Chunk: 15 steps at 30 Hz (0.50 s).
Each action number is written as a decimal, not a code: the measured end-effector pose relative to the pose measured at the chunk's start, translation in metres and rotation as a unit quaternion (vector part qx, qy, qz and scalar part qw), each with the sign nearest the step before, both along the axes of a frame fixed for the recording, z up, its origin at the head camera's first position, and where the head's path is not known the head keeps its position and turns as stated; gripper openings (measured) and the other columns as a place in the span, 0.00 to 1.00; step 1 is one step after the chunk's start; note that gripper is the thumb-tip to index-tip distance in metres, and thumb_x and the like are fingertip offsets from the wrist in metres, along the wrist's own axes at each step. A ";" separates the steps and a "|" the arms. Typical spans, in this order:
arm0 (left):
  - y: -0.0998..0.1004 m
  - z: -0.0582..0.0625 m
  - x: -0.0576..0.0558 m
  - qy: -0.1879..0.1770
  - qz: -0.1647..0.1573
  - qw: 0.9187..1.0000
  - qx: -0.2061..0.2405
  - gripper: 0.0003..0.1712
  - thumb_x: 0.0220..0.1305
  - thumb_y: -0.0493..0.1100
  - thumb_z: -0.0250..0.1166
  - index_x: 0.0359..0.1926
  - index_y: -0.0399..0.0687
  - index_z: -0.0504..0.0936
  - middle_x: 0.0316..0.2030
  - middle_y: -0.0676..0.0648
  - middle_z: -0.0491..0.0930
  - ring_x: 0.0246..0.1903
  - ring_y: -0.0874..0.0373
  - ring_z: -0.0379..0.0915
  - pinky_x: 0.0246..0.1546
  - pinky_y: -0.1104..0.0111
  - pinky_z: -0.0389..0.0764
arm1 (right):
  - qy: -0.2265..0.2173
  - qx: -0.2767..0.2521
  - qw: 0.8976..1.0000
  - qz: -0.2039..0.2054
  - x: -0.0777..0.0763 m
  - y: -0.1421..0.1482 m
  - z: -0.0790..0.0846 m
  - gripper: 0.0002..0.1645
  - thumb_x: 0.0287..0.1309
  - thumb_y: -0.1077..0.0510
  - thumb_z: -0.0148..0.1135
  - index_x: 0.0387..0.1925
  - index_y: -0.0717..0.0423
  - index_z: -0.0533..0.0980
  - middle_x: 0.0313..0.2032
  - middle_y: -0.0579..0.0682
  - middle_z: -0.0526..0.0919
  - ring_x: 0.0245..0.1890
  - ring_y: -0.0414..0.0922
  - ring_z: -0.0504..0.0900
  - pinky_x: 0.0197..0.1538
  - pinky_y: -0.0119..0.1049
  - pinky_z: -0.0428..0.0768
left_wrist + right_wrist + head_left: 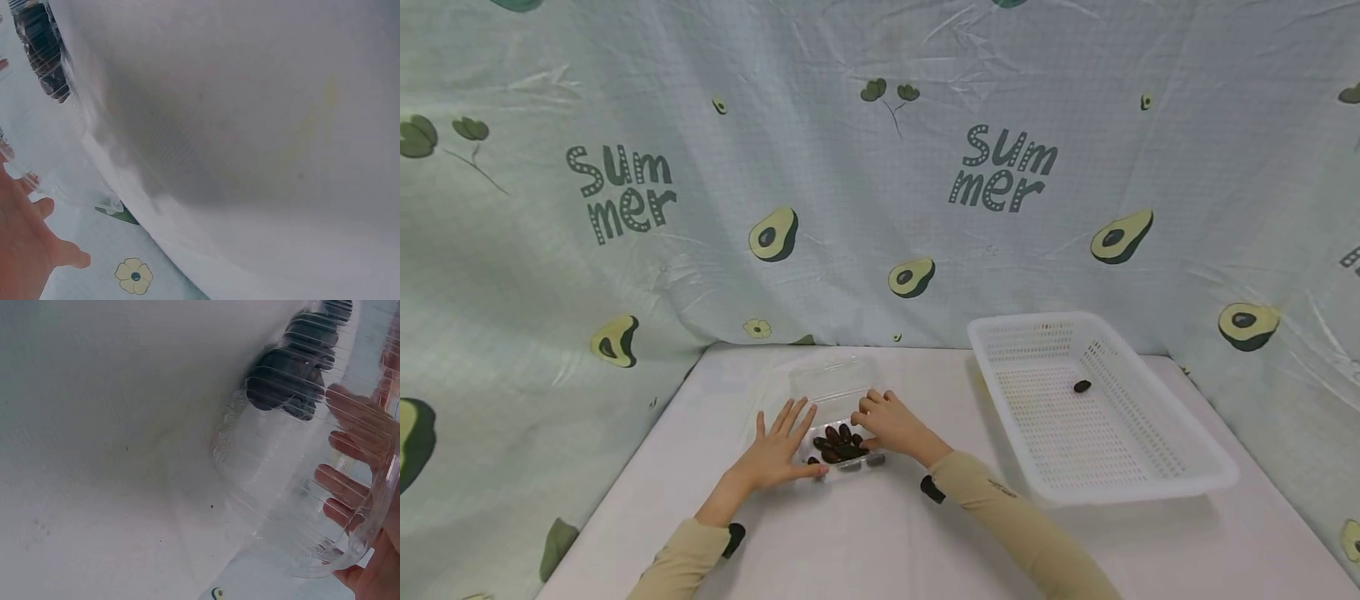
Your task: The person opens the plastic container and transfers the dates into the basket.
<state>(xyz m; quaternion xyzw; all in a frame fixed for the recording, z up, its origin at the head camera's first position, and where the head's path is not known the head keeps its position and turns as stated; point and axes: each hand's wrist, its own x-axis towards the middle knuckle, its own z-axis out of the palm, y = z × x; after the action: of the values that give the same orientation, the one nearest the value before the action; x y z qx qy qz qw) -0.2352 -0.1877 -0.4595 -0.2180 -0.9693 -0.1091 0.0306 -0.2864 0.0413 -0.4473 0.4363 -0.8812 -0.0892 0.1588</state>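
Observation:
A clear plastic clamshell box lies on the table with its lid folded back. Inside are several dark reddish-brown, oval fruits, perhaps dates. My left hand spreads its fingers along the box's left side, its thumb at the near left corner. Over the right side bends my right hand, thumb and forefinger apart near the fruits. The right wrist view shows the right hand's fingers separated behind clear plastic; no fruit is visible between them. The left wrist view catches only part of the left hand.
A large white perforated basket stands on the table to the right. One dark oval fruit lies in it. Behind the white table hangs a pale cloth printed with avocados and lettering.

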 end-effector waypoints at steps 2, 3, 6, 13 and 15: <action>0.000 -0.001 -0.001 -0.001 0.000 1.000 -0.001 0.57 0.47 0.71 0.57 0.69 0.45 0.46 0.69 0.40 0.44 0.68 0.40 0.37 0.56 0.33 0.38 | -0.009 0.021 1.000 -0.006 -0.002 -0.001 -0.001 0.22 0.44 0.36 0.61 0.41 0.38 0.75 0.38 0.40 0.75 0.41 0.38 0.69 0.42 0.33 0.68; 0.000 -0.001 -0.001 -0.002 0.001 1.000 -0.003 0.57 0.47 0.71 0.57 0.69 0.45 0.46 0.69 0.40 0.44 0.68 0.40 0.37 0.56 0.34 0.38 | -0.013 0.029 0.999 -0.008 -0.002 -0.002 -0.001 0.23 0.43 0.35 0.61 0.41 0.38 0.75 0.38 0.40 0.75 0.41 0.38 0.68 0.42 0.33 0.67; 0.000 -0.002 -0.002 -0.003 -0.001 1.000 -0.004 0.57 0.47 0.70 0.57 0.69 0.46 0.45 0.69 0.40 0.43 0.68 0.40 0.36 0.56 0.33 0.37 | -0.010 0.046 0.999 -0.005 -0.005 -0.003 -0.001 0.26 0.40 0.33 0.61 0.41 0.37 0.75 0.37 0.40 0.75 0.41 0.39 0.68 0.40 0.32 0.65; -0.001 0.001 0.000 0.000 -0.003 1.000 -0.009 0.56 0.48 0.70 0.57 0.69 0.46 0.45 0.69 0.39 0.43 0.67 0.40 0.37 0.56 0.34 0.38 | 0.015 0.089 0.996 0.011 -0.010 -0.006 -0.003 0.24 0.39 0.31 0.61 0.40 0.32 0.75 0.36 0.39 0.75 0.38 0.38 0.69 0.36 0.31 0.60; -0.001 0.001 0.000 0.001 -0.004 1.000 -0.010 0.56 0.48 0.70 0.57 0.69 0.46 0.45 0.69 0.38 0.44 0.67 0.39 0.38 0.56 0.34 0.39 | 0.018 0.094 0.995 0.013 -0.010 -0.007 -0.003 0.23 0.38 0.31 0.62 0.39 0.31 0.76 0.35 0.38 0.75 0.37 0.37 0.68 0.35 0.31 0.60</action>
<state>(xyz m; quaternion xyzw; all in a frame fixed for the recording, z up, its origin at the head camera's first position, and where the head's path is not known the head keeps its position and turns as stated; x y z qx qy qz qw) -0.2353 -0.1883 -0.4588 -0.2225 -0.9695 -0.0988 0.0290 -0.2963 0.0338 -0.4502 0.4594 -0.8600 -0.1776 0.1336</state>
